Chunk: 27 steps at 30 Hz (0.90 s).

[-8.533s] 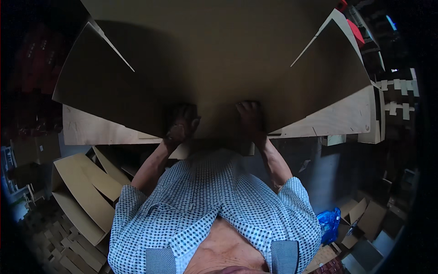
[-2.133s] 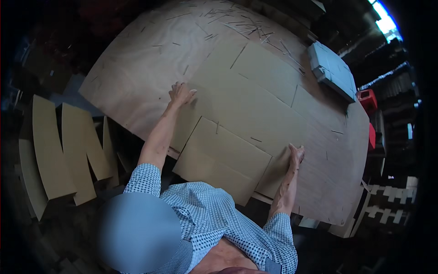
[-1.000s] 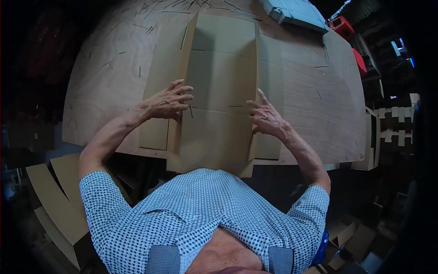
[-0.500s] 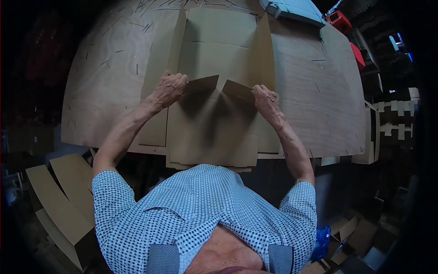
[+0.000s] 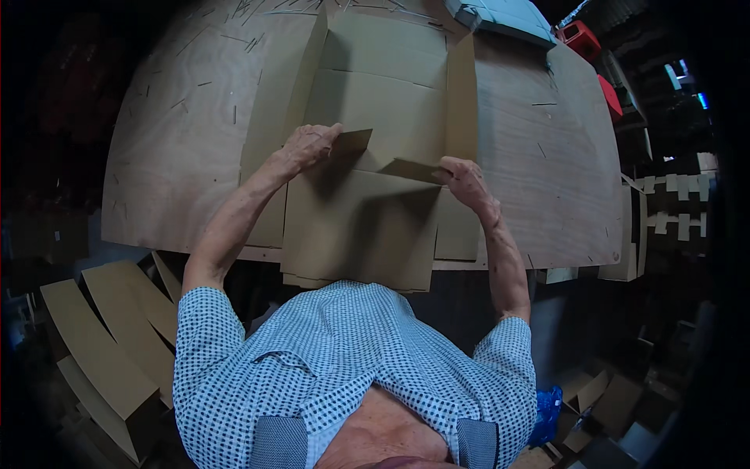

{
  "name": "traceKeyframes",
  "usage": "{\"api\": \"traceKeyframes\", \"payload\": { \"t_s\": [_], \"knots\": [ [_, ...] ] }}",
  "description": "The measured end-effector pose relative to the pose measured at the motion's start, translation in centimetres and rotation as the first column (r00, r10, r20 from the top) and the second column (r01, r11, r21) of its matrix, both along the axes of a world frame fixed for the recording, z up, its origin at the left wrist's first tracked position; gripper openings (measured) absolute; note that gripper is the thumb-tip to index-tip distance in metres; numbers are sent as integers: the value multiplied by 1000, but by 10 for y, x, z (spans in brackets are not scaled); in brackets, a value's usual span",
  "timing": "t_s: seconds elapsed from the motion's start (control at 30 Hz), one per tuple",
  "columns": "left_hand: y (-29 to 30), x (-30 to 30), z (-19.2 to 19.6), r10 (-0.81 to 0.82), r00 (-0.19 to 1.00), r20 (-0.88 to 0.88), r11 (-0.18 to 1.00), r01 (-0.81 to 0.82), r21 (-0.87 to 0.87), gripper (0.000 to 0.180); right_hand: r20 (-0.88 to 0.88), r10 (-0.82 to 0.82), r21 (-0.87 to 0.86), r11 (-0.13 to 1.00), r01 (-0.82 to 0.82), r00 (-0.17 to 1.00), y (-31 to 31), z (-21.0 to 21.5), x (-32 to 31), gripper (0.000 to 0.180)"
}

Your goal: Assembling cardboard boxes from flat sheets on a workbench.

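The box (image 5: 367, 156) is brown cardboard, flat and smooth, with straight fold lines. It lies on a big wood surface (image 5: 180, 141), and its near edge hangs a little over the front. Its two long side walls stand up, one on the left and one on the right. Two small flaps are bent in toward the middle.

The left hand (image 5: 306, 147) pinches the left flap (image 5: 351, 141), with the fingers (image 5: 328, 131) curled over its edge. The right hand (image 5: 462, 178) pinches the right flap (image 5: 410, 170), with its fingers pressed together on the end of it. Both flaps are lifted off the flat part and throw dark shadows on it.

The surface is pale plywood with a wavy grain. Many thin, short slivers lie on it, mostly at the far left.

At the far edge sits a light blue-grey flat package (image 5: 504, 16). Just past it is a red boxy thing (image 5: 582, 39).

On the floor at the left, more flat brown cardboard pieces (image 5: 101, 336) lean in a stack. At the lower right there is a crumpled blue bag (image 5: 547, 414).

The person wears a shirt (image 5: 344, 359) with small blue and white checks.
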<state>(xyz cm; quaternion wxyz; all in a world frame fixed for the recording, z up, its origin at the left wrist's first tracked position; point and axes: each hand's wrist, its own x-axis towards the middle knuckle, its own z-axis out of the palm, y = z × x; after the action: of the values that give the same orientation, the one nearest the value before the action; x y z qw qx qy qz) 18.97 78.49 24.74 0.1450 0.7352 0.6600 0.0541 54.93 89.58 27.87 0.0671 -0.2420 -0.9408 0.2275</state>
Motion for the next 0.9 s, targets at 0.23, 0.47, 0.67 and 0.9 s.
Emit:
{"api": "traceKeyframes", "payload": {
  "t_s": [0.23,0.47,0.67,0.9],
  "knots": [
    [9,20,4,-117,972,204,982,83,168,25,-174,-386,172,894,414,906,-12,-21,-27,10],
    [47,65,6,-247,954,168,962,221,160,36,-140,-343,291,882,370,929,-13,-31,-43,9],
    [49,74,5,-150,971,186,957,96,274,53,-235,-430,285,827,485,872,-17,-36,-39,9],
    [43,68,16,-230,937,261,954,163,253,64,-105,-232,236,939,251,967,-19,-22,-34,11]
  ]
}}
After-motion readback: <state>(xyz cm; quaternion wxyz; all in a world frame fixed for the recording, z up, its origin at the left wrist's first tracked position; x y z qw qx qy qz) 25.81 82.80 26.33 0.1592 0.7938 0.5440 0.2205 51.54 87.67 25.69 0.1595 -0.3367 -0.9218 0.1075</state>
